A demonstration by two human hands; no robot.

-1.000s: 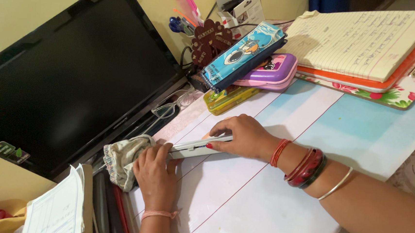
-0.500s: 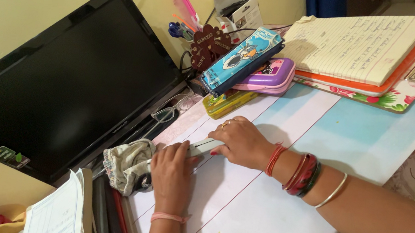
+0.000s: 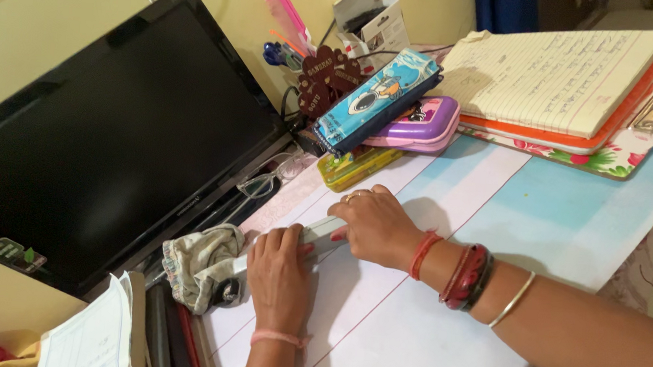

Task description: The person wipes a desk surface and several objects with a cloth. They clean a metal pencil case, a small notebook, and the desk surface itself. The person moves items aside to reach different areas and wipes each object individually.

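Head view: flat white case lies on desk mat, pinned between both hands. Left hand palm-down over its near end, fingers curled over top edge. Right hand covers far end, fingers bent, gripping it. Only middle strip of case visible. Crumpled cloth just left of left hand, beside black monitor.
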